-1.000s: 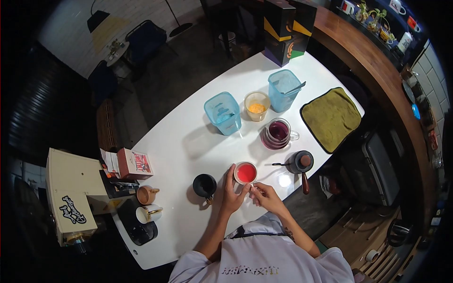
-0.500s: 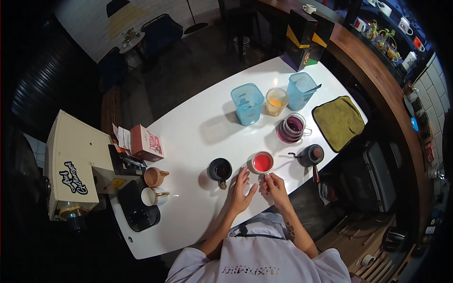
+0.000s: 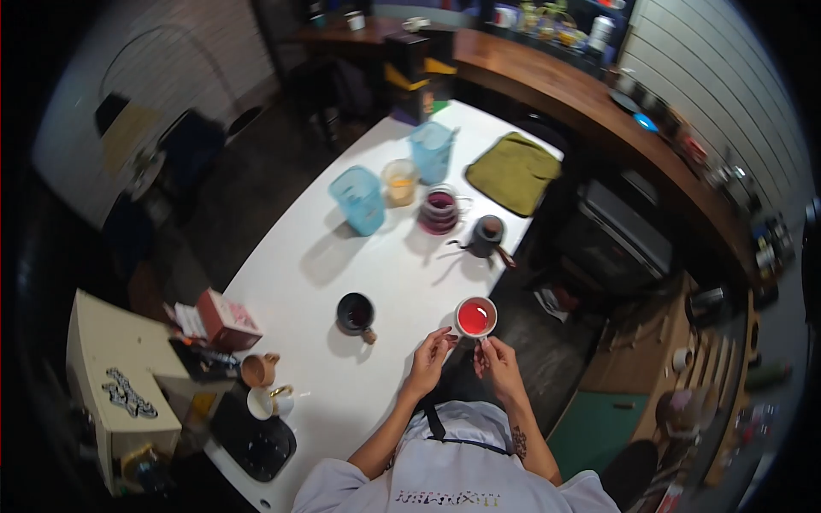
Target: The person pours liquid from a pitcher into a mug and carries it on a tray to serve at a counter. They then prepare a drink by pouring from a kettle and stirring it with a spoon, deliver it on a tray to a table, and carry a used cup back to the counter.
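My right hand [image 3: 498, 362] grips the handle of a light cup [image 3: 475, 317] filled with red liquid, held at the table's near right edge. Just left of the cup is my left hand [image 3: 429, 359], its fingers loosely bent and apart, with nothing visible in it. A dark cup [image 3: 355, 314] with a wooden handle stands on the white table [image 3: 299, 342] to the left. Farther back are a glass server [image 3: 439, 211] of purple liquid and a dark kettle [image 3: 486, 235].
Two blue containers [image 3: 357, 201] [image 3: 432, 152] flank a beaker [image 3: 399, 183]. A green cloth [image 3: 515, 173] lies at the far right. At the left stand a red box [image 3: 228, 321], a brown cup [image 3: 258, 370], a white cup [image 3: 268, 402] and a cream machine [image 3: 128, 385].
The view has turned right. The light cup has moved right and off its earlier place on the table, with my right hand on its handle. My left hand has come off the cup's side.
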A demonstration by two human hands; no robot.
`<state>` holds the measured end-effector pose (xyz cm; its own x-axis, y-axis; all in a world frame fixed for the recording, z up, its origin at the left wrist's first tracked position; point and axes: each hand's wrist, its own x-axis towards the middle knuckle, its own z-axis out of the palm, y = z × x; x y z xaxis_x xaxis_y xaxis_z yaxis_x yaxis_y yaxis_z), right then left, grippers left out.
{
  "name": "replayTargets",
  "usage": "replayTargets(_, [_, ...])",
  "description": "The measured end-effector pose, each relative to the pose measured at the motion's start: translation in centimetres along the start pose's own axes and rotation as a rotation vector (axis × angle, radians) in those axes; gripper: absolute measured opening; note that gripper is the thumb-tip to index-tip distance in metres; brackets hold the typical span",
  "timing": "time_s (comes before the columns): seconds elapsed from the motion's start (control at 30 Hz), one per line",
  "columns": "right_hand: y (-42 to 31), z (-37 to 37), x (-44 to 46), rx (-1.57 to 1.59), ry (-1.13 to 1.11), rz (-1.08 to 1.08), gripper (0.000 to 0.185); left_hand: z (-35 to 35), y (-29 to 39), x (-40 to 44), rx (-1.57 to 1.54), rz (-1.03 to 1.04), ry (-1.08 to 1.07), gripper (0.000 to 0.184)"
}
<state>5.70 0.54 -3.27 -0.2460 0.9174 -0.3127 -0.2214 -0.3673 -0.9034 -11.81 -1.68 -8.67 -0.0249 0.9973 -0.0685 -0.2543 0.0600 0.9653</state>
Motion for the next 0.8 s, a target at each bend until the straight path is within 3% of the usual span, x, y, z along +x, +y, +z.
replayTargets(0.13, [0.2,-3.4,-5.9,0.013,0.215,-0.054,0.028,4.8,1.2,-0.1,0.026,-0.150,-0.137,0.041])
replayTargets(0.4, [3.2,-10.6,-18.3,0.157,0.635,-0.204,0.028,16.3,-2.4,-1.6,0.051,-0.316,-0.607,0.041])
replayTargets(0.63, [6.2,-18.0,-30.1,0.296,0.973,-0.345,0.028,29.0,-7.8,-8.2,0.155,-0.529,-0.964,0.038])
replayTargets(0.8, [9.2,-24.9,-39.1,0.348,1.158,-0.383,0.027,37.9,-15.6,-14.3,0.241,-0.718,-1.149,0.041])
